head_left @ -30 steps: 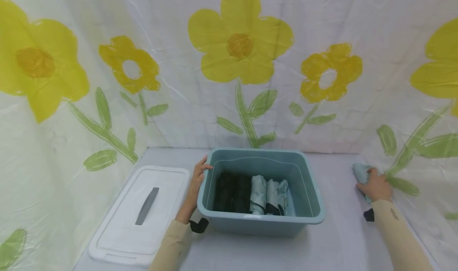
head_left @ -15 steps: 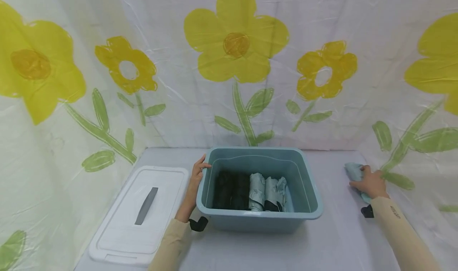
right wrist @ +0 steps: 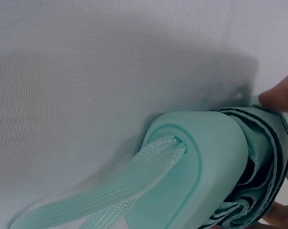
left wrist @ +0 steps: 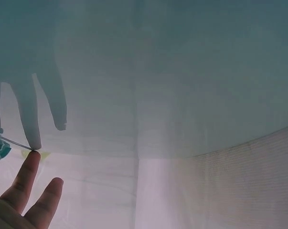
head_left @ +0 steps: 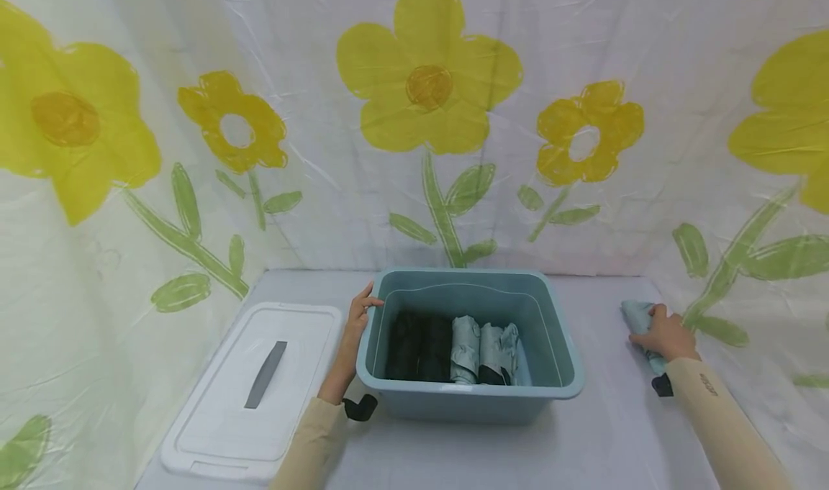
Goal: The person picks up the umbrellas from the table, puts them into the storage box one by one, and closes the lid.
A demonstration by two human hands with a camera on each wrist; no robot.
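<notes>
On the right side of the table my right hand [head_left: 669, 333] grips a folded light-teal umbrella [head_left: 641, 319]. Its handle [right wrist: 201, 152] with a braided wrist strap [right wrist: 134, 176] and the rolled canopy show in the right wrist view. My left hand [head_left: 358, 313] rests against the left rim of a blue-green plastic bin [head_left: 565, 346]; its fingers [left wrist: 46, 200] look fairly straight in the left wrist view. Inside the bin lie two dark rolled bundles [head_left: 437, 346] and two light-blue rolled ones [head_left: 465, 350], side by side like folded umbrellas.
A white lid [head_left: 214, 411] with a grey handle [head_left: 266, 375] lies flat on the table left of the bin. Behind the table [head_left: 602, 432] hangs a white curtain [head_left: 324, 238] with yellow flowers, which also closes off both sides.
My right hand and the umbrella have shifted slightly left in the head view, which has itself moved a little. The left hand stays at the bin's rim.
</notes>
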